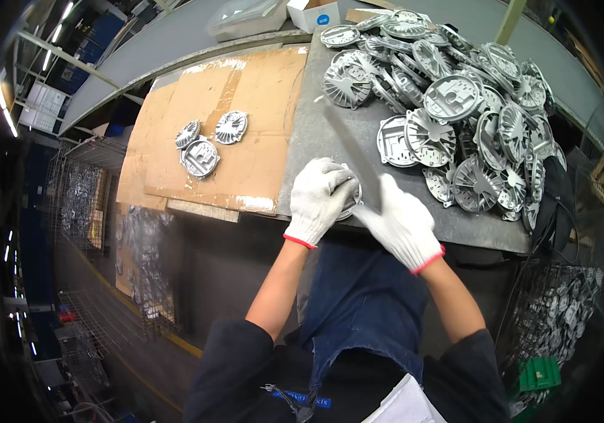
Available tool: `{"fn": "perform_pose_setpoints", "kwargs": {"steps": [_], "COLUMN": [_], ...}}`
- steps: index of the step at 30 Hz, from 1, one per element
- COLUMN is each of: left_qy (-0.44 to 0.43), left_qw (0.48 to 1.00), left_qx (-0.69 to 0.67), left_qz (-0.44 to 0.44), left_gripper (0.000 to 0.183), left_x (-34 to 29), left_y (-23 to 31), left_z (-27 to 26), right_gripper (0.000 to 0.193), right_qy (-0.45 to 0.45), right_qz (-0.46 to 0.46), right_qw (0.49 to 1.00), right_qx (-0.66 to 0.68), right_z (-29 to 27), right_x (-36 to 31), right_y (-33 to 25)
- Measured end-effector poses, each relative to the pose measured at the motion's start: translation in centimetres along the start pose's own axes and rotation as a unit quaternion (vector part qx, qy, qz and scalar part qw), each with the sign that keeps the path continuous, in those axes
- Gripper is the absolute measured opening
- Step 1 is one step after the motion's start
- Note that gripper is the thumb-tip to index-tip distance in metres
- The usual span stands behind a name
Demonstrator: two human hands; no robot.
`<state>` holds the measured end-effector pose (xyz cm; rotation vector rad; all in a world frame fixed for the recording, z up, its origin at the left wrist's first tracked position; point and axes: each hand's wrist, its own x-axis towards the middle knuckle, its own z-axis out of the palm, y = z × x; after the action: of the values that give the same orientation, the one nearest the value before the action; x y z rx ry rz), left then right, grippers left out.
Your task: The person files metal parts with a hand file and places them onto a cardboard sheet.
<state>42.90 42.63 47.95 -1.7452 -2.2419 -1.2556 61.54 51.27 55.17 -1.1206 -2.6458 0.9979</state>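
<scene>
Over my link, three discs [200, 157] lie on cardboard [256, 166] at left. My left hand [319, 196] has its grip clamped on a part [352, 203] at the desk's [307, 137] near edge; my right hand [406, 222] grips a flat tool [353, 148] (blurred, slanting up leftward), with a metal heap [451, 97] beyond.

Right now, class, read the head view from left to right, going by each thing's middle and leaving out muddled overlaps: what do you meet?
Wire-mesh cage → the rightmost fan-ribbed metal disc on the cardboard → left gloved hand → right gloved hand → green plastic item
</scene>
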Motion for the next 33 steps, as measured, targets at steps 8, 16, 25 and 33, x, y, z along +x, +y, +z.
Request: {"fn": "perform_pose_setpoints", "kwargs": {"steps": [8, 16, 25, 33], "left_qy": [-0.069, -0.014, -0.022, -0.049], "left_qw": [0.996, 0.994, 0.996, 0.991], "left_qx": [0.011, -0.101, -0.086, -0.067], "left_qz": [0.048, -0.049, 0.002, -0.109], "left_gripper": [0.011, 0.009, 0.008, 0.011], "left_x": [0.5, 0.6, 1.3, 2.5], "left_y": [-0.2, 0.8, 1.5, 3.1], "left_z": [-1.2, -1.1, -2.0, -3.5], "right_gripper": [0.077, 0.082, 0.077, 0.073], "right_qy": [-0.062, -0.066, -0.054, -0.066], "right_qz": [0.082, 0.100, 0.112, 0.091], "right_qw": [0.994, 0.992, 0.988, 0.986], "right_qx": [0.027, 0.049, 0.088, 0.124], "right_z": [2.7, 2.5, 3.2, 2.4], "right_x": [5.5, 5.5, 4.9, 4.4], "right_y": [0.7, 0.8, 0.5, 1.5]}}
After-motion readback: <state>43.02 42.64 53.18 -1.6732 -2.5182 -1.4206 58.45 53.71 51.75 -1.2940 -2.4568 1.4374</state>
